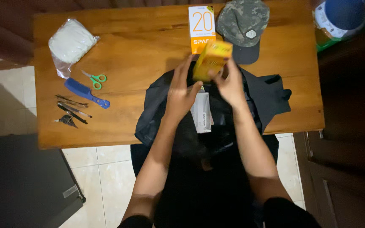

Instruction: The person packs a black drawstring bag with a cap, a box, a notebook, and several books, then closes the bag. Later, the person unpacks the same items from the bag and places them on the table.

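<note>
Yellow box (pixel 211 60): gripped between left hand (pixel 181 93) and right hand (pixel 230 86), fingers closed on it, above dark backpack (pixel 258 95). Nearby on wooden table (pixel 140 46): orange-white carton (pixel 201 25), camouflage cap (pixel 243 23), blue comb (pixel 86 93), green scissors (pixel 95 79).

Dim room; tabletop (pixel 148 46) lit warmly, edges dark, yellow box (pixel 211 59) motion-blurred.

Your wooden table (pixel 148 38) carries a bagged white bundle (pixel 71 42) at its far left corner, with 1 pair of green-handled scissors (pixel 95 78), 1 blue comb (pixel 85 92) and several dark hair clips (pixel 70 110) nearer you. An orange-and-white box (pixel 200 25), a camouflage cap (pixel 243 25) and a dark backpack (pixel 258 97) also lie there.
</note>
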